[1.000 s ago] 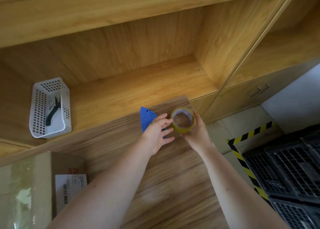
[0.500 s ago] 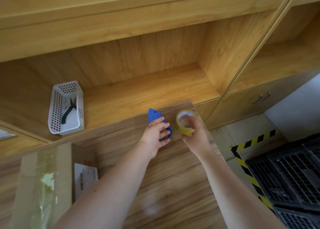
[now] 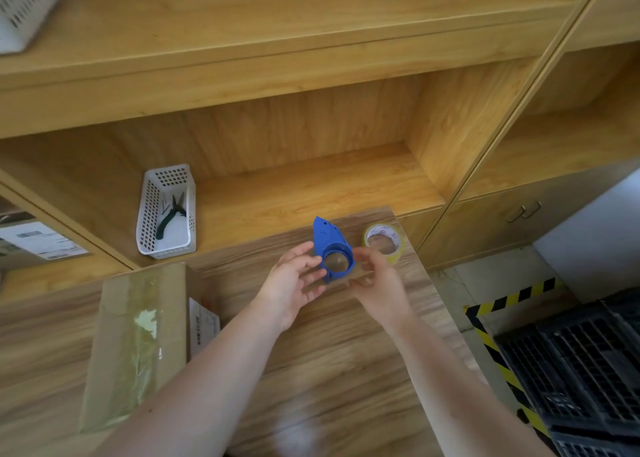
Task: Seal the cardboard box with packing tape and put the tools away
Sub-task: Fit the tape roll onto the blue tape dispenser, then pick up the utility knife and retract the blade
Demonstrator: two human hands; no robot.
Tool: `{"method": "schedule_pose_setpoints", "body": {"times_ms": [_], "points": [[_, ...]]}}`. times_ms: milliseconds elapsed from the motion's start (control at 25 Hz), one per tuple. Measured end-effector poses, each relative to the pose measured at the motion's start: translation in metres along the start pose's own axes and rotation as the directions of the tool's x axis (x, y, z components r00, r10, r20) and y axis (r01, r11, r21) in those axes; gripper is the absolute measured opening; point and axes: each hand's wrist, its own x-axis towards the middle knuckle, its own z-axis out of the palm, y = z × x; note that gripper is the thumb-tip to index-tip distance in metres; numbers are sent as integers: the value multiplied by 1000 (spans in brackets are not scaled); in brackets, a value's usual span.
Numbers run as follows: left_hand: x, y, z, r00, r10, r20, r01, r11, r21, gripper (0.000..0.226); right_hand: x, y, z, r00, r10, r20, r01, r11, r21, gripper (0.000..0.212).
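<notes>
A blue tape dispenser point(image 3: 331, 251) sits just above the wooden table point(image 3: 346, 370), near its far edge. My left hand point(image 3: 294, 283) grips its left side, and the fingers of my right hand point(image 3: 377, 281) close on its right side. The yellowish packing tape roll point(image 3: 383, 243) lies flat on the table just right of the dispenser, with no hand on it. The cardboard box point(image 3: 138, 335) stands at the left of the table with clear tape along its top and a label on its side.
A white perforated basket point(image 3: 149, 214) holding green-handled cutters point(image 3: 170, 216) stands on the lower wooden shelf point(image 3: 311, 193). Another white basket point(image 3: 24, 3) is on the upper shelf. Black crates point(image 3: 571, 370) and yellow-black floor tape point(image 3: 485, 332) lie at the right.
My right hand set the tape roll down on the table and moved left onto the blue dispenser. My left hand kept the dispenser. The view tilted up, showing more shelving and the box.
</notes>
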Motion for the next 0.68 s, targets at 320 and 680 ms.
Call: {"method": "schedule_pose_setpoints", "body": {"times_ms": [320,680], "points": [[-47,-3,-40,998,64,-6,-64,998,-22,43,-45,-15,24,997,-76,26,78,994,-75,45],[-105,-32,-94,999,50,23,-50,998,30,40,-121,-19,74,991,-112,68,122,977,-172,42]]}}
